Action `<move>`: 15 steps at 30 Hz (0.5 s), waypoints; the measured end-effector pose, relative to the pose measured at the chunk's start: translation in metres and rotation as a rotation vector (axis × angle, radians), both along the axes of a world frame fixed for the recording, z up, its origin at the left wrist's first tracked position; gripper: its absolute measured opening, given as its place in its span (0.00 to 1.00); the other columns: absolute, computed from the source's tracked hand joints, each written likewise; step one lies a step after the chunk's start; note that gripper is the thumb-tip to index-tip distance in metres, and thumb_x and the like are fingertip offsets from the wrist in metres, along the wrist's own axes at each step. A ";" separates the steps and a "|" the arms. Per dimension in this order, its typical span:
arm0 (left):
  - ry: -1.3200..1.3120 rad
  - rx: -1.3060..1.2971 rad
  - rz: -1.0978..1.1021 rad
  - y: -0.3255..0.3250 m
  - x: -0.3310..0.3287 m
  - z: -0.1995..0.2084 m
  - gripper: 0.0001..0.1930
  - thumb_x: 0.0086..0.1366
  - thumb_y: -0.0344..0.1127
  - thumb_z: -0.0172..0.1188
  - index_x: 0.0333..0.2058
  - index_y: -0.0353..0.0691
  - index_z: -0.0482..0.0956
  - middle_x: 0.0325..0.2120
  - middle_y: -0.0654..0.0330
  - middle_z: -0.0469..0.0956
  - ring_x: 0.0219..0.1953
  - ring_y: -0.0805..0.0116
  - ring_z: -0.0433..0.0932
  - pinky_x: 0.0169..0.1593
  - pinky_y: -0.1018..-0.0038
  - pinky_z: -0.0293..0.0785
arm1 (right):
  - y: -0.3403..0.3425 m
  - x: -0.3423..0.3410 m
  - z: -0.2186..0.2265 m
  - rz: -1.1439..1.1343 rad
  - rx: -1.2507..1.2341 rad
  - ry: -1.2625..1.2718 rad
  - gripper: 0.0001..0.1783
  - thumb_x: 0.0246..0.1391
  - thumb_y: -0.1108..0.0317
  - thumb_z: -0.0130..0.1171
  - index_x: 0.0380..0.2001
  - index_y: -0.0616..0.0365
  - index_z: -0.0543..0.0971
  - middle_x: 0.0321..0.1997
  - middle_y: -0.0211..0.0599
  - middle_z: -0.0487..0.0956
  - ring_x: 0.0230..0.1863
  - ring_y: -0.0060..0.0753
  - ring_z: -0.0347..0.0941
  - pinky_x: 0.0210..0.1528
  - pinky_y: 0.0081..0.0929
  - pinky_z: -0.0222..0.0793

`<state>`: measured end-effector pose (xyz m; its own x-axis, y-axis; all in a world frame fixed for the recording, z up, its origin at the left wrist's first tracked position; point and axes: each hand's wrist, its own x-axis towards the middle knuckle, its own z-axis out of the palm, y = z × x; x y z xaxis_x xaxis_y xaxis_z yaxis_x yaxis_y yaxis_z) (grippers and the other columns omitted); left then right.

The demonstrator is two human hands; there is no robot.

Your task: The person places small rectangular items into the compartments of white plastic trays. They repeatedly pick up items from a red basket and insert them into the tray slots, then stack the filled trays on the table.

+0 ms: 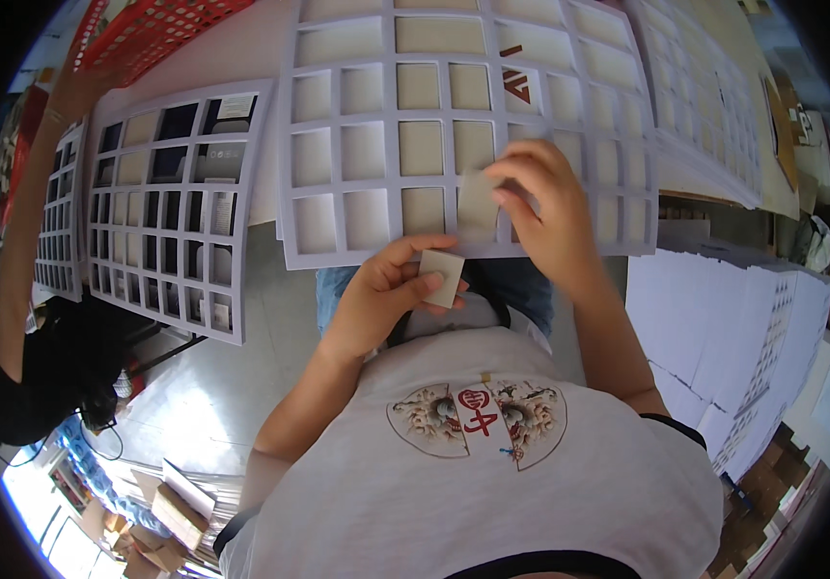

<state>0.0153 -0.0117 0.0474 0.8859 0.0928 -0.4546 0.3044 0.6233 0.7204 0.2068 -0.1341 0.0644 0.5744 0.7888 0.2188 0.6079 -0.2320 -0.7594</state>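
A pale worktop [232, 48] runs across the scene, with a white grid tray [391, 145] on it, jutting past the near edge toward the person. Several of its compartments hold beige pieces. Toward the worktop's left end lies a second grid tray [249, 193] with dark and beige contents; toward the right end is a third tray [705, 87]. A red perforated basket [150, 39] sits at the far left corner, where a co-worker's arm [34, 193] reaches up to it. Below the right part of the near edge rises a stack of white panels [705, 338]; grey floor [280, 309] and cardboard boxes [176, 516] show at left.

The right hand [555, 212] bends inward over the tray's near edge, its grip nearly closed, thumb and fingers pinching the upper end of a beige card [478, 207] tilted above a near-row compartment. The left hand [386, 289] is held just outside that edge, its grip drawn in around a small beige piece [442, 278], thumb on top, fingers beneath.
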 end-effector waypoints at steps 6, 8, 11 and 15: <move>0.079 0.032 -0.018 0.000 0.003 0.010 0.22 0.69 0.25 0.51 0.61 0.40 0.67 0.39 0.56 0.80 0.40 0.66 0.82 0.44 0.76 0.77 | -0.009 0.006 -0.002 0.235 -0.055 -0.242 0.13 0.46 0.79 0.63 0.38 0.61 0.79 0.44 0.36 0.74 0.51 0.40 0.67 0.44 0.33 0.71; 0.060 0.011 -0.030 -0.003 -0.001 0.018 0.26 0.68 0.23 0.53 0.63 0.41 0.63 0.39 0.57 0.79 0.42 0.66 0.81 0.45 0.75 0.77 | -0.015 -0.007 0.006 0.232 -0.004 -0.237 0.15 0.46 0.76 0.64 0.41 0.60 0.79 0.42 0.36 0.75 0.48 0.40 0.68 0.43 0.33 0.70; 0.069 0.089 0.010 -0.017 0.002 0.035 0.32 0.65 0.20 0.56 0.66 0.41 0.58 0.38 0.57 0.77 0.45 0.67 0.79 0.48 0.73 0.77 | -0.033 -0.018 0.023 0.339 -0.023 0.127 0.18 0.47 0.74 0.66 0.44 0.59 0.79 0.39 0.37 0.76 0.43 0.39 0.70 0.42 0.32 0.69; 0.011 0.211 0.074 -0.027 0.020 0.044 0.39 0.61 0.18 0.60 0.68 0.40 0.52 0.40 0.57 0.75 0.46 0.68 0.78 0.50 0.74 0.75 | -0.045 -0.017 0.033 0.164 0.034 0.400 0.15 0.49 0.73 0.63 0.42 0.58 0.79 0.31 0.38 0.76 0.34 0.41 0.72 0.41 0.35 0.68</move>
<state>0.0356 -0.0388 0.0915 0.8681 0.2511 -0.4282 0.2726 0.4799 0.8339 0.1900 -0.1793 0.0978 0.4867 0.8730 0.0320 0.2913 -0.1276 -0.9481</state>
